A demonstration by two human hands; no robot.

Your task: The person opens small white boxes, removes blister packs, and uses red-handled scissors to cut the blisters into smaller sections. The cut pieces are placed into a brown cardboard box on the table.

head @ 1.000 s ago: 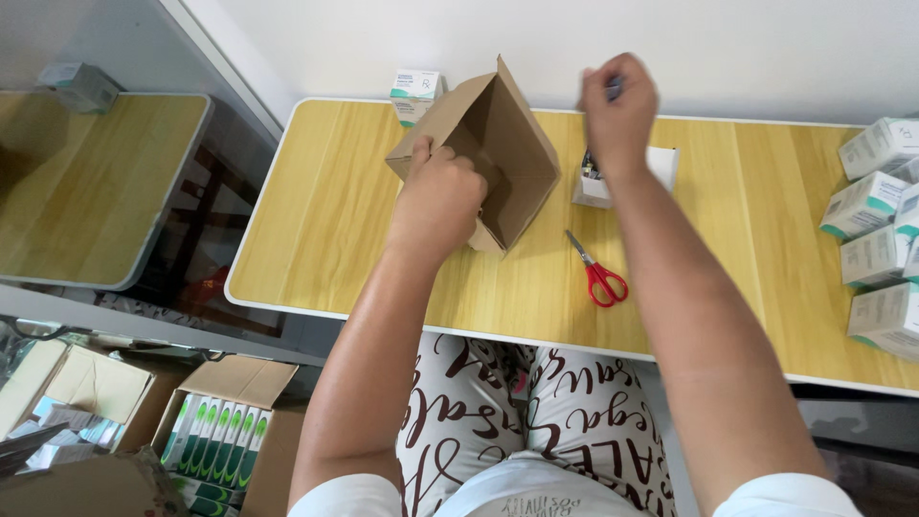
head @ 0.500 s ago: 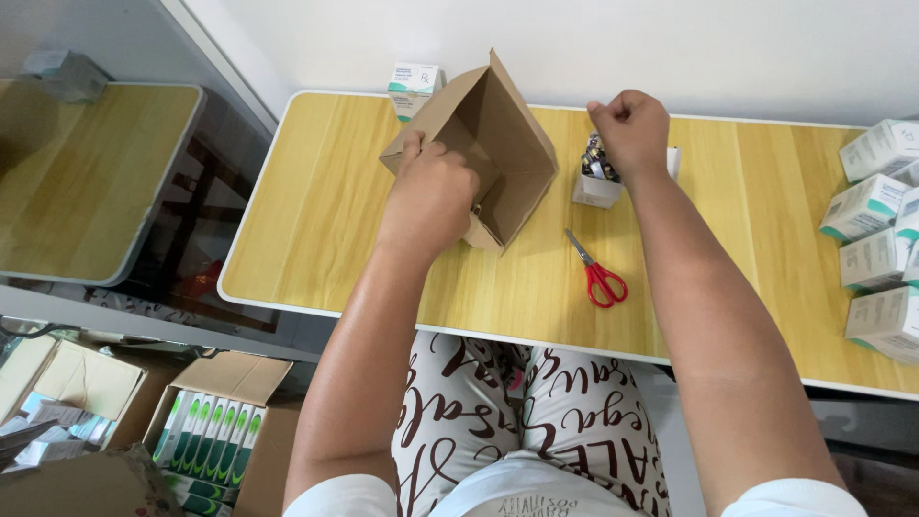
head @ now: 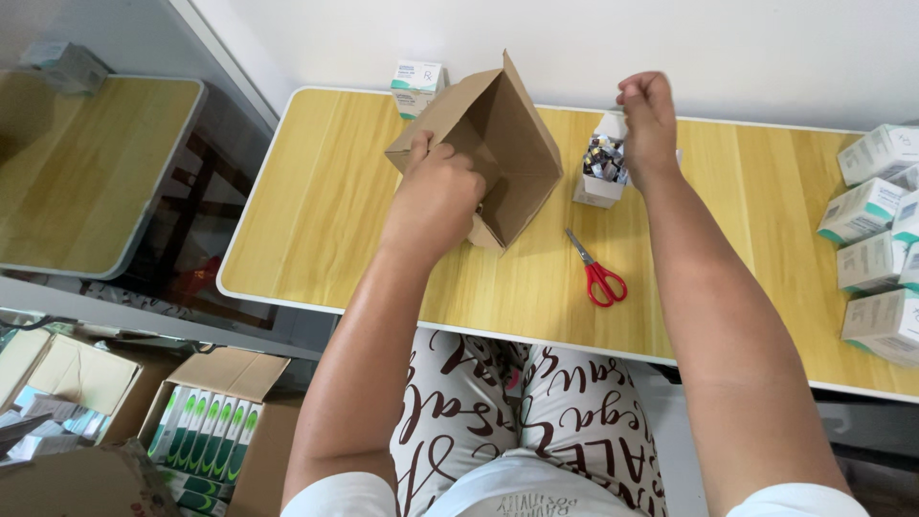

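Table of pale yellow wood [head: 316,220] fills mid-frame. At top centre my left hand [head: 436,187] clamps the near wall of the open brown cardboard box [head: 498,144]. Right of it, my right hand [head: 649,115], fingers pinched together, hovers over the small white open box of little items [head: 601,170]. Red-handled scissors [head: 598,273] lie below.

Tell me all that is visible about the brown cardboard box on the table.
The brown cardboard box is plain corrugated cardboard, open and tipped so its opening faces the camera; the part of its inside that shows looks empty. It rests on the wooden table near the far edge. The left hand grips its near left wall. The red scissors lie apart from it.
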